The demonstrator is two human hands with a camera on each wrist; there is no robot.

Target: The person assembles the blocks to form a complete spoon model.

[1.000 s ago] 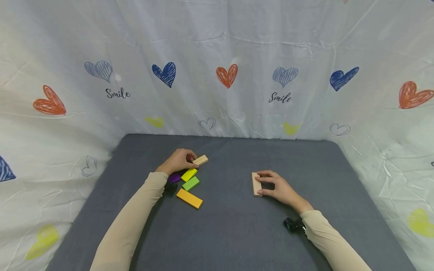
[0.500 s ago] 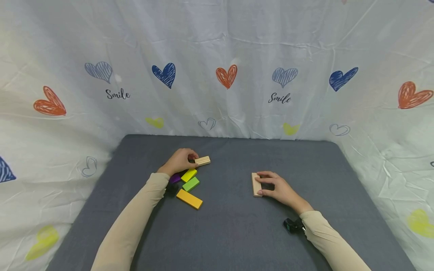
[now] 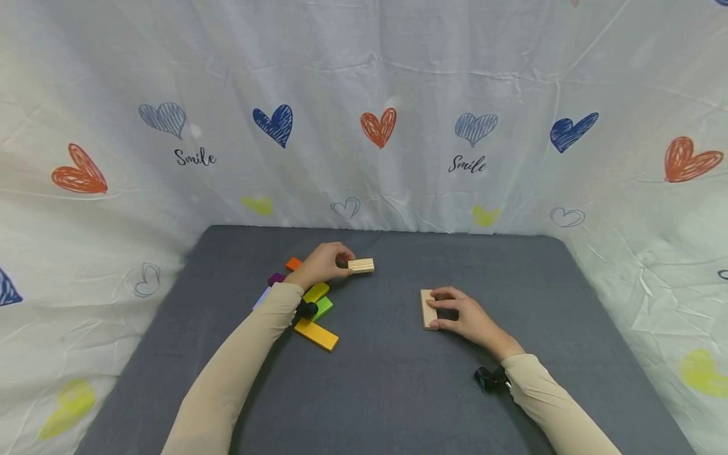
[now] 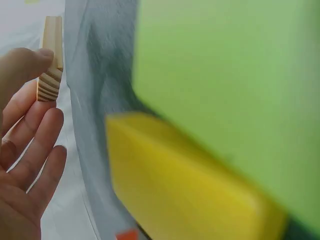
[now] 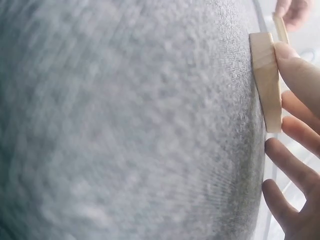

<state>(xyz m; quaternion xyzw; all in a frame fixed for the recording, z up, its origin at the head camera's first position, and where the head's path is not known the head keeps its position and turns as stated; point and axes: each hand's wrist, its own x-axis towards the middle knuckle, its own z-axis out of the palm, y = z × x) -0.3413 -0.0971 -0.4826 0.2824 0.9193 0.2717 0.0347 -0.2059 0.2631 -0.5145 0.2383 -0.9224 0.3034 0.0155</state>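
My left hand (image 3: 325, 262) pinches one end of a plain wooden block (image 3: 361, 265) with striped grain, held toward the far side of the table. In the left wrist view the thumb lies over this wooden block (image 4: 52, 45), fingers behind it. To the right, my right hand (image 3: 471, 319) spans a second plain wooden block (image 3: 428, 309) lying on the table, thumb at its near end and fingers at its far end. The right wrist view has that block (image 5: 266, 82) low against the cloth, gripped by thumb and fingers.
Under and around my left forearm lie coloured blocks: orange (image 3: 293, 264), purple (image 3: 276, 278), light blue (image 3: 261, 298), yellow (image 3: 316, 292), green (image 3: 323, 308) and amber (image 3: 316, 335). A grey cloth covers the table (image 3: 387, 392). A white curtain (image 3: 421, 63) with hearts hangs behind.
My left hand has carried its wooden block to the right and turned it nearly level, uncovering the orange, purple and light blue blocks. The right hand and its block have stayed put.
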